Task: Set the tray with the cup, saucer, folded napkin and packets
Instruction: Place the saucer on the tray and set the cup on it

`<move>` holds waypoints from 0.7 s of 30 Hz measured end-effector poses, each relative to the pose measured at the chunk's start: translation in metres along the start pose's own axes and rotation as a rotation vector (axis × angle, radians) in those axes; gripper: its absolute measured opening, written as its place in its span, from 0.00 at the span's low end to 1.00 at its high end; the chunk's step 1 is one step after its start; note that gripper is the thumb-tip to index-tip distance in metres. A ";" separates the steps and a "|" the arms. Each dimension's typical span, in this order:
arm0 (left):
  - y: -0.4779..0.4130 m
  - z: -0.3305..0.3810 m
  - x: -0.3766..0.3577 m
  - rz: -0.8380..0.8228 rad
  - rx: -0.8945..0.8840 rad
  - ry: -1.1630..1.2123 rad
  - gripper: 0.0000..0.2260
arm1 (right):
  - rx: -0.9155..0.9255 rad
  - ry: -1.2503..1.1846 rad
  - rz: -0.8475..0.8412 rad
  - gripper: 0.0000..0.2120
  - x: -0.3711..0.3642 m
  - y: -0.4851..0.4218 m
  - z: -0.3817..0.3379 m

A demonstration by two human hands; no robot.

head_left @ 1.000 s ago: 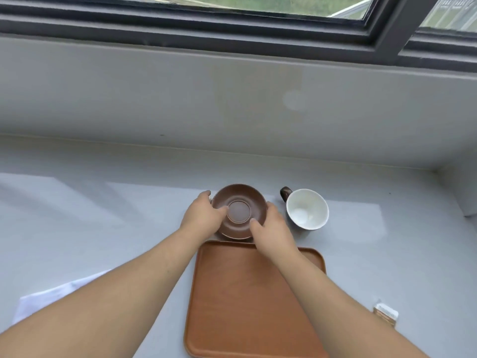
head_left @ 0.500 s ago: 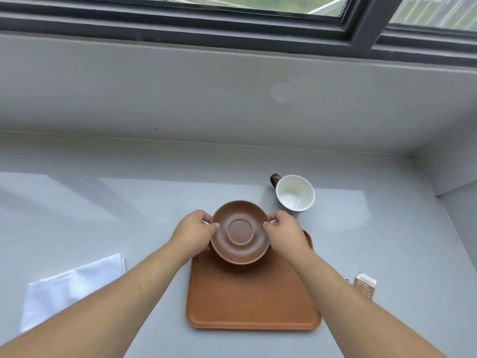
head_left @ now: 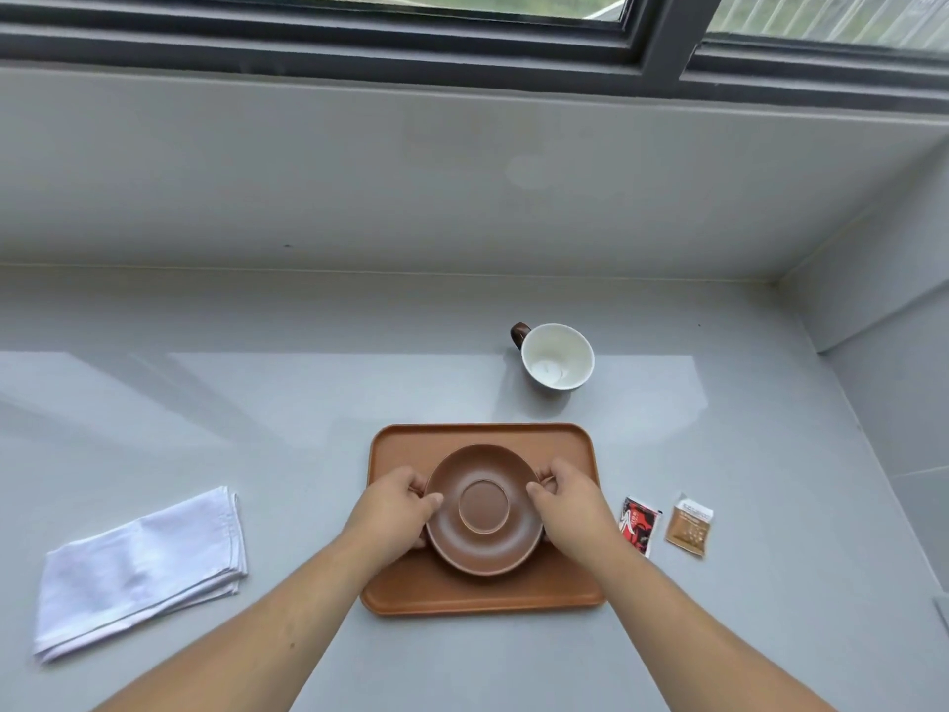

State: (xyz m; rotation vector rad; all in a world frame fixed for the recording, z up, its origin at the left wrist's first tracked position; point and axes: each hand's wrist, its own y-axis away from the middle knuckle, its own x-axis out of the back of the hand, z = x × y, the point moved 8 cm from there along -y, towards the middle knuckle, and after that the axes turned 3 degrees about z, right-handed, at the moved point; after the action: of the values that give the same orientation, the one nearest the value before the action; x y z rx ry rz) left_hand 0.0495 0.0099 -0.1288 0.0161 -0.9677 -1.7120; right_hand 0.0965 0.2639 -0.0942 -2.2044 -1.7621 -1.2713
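A brown saucer [head_left: 482, 508] is over the middle of the orange-brown tray [head_left: 482, 436]. My left hand [head_left: 395, 511] grips its left rim and my right hand [head_left: 567, 503] grips its right rim. Whether the saucer rests on the tray or hangs just above it I cannot tell. A cup [head_left: 557, 357], white inside with a brown handle, stands on the counter beyond the tray's far right corner. A folded white napkin [head_left: 141, 570] lies to the left. Two packets lie right of the tray: a red-and-black one [head_left: 638, 526] and a tan one [head_left: 689, 526].
The grey counter [head_left: 257, 403] runs back to a grey wall under a dark window frame [head_left: 462, 48]. A side wall [head_left: 883, 310] closes the right end. A small grey object [head_left: 942, 611] shows at the right edge.
Both hands have carried the saucer toward me, from the counter behind the tray to over the tray's middle. The view has pulled back, so the napkin and both packets show.
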 end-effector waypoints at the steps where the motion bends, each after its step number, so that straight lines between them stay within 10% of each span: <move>1: 0.000 -0.001 0.000 0.005 -0.003 0.000 0.05 | 0.002 0.003 0.000 0.04 -0.001 0.000 0.001; 21: -0.007 0.063 0.029 0.230 -0.184 -0.394 0.06 | -0.070 -0.079 0.126 0.03 0.036 -0.029 -0.002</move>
State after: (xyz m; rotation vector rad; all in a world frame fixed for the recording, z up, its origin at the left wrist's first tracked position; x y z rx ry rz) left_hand 0.0032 0.0238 -0.0780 -0.5506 -1.0456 -1.6118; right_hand 0.0720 0.3011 -0.0837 -2.3932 -1.5970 -1.2542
